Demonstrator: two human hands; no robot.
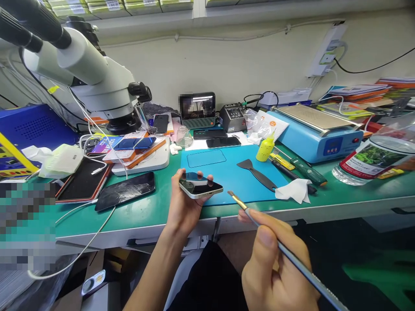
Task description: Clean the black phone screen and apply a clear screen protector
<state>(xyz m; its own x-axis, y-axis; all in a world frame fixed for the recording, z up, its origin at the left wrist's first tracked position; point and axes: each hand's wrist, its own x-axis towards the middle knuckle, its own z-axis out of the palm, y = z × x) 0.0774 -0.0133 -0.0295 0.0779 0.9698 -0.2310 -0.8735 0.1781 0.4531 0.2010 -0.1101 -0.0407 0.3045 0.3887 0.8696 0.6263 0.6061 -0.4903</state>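
My left hand (pixel 183 203) holds a smartphone (pixel 200 185) flat, screen up, just above the front edge of the green bench. The phone has a pale frame and a dark glossy screen. My right hand (pixel 275 268) grips a thin brush (pixel 259 224) like a pen. Its bristle tip points up and left, a short way to the right of the phone without touching it. Both hands are in front of the blue work mat (pixel 223 168).
A black spatula (pixel 257 173), yellow bottle (pixel 265 149), screwdrivers (pixel 303 170) and a white tissue (pixel 293 190) lie on the right of the mat. A blue heating plate (pixel 319 129) stands behind. A microscope (pixel 84 65) looms at left over several phones and a cracked screen (pixel 126 190).
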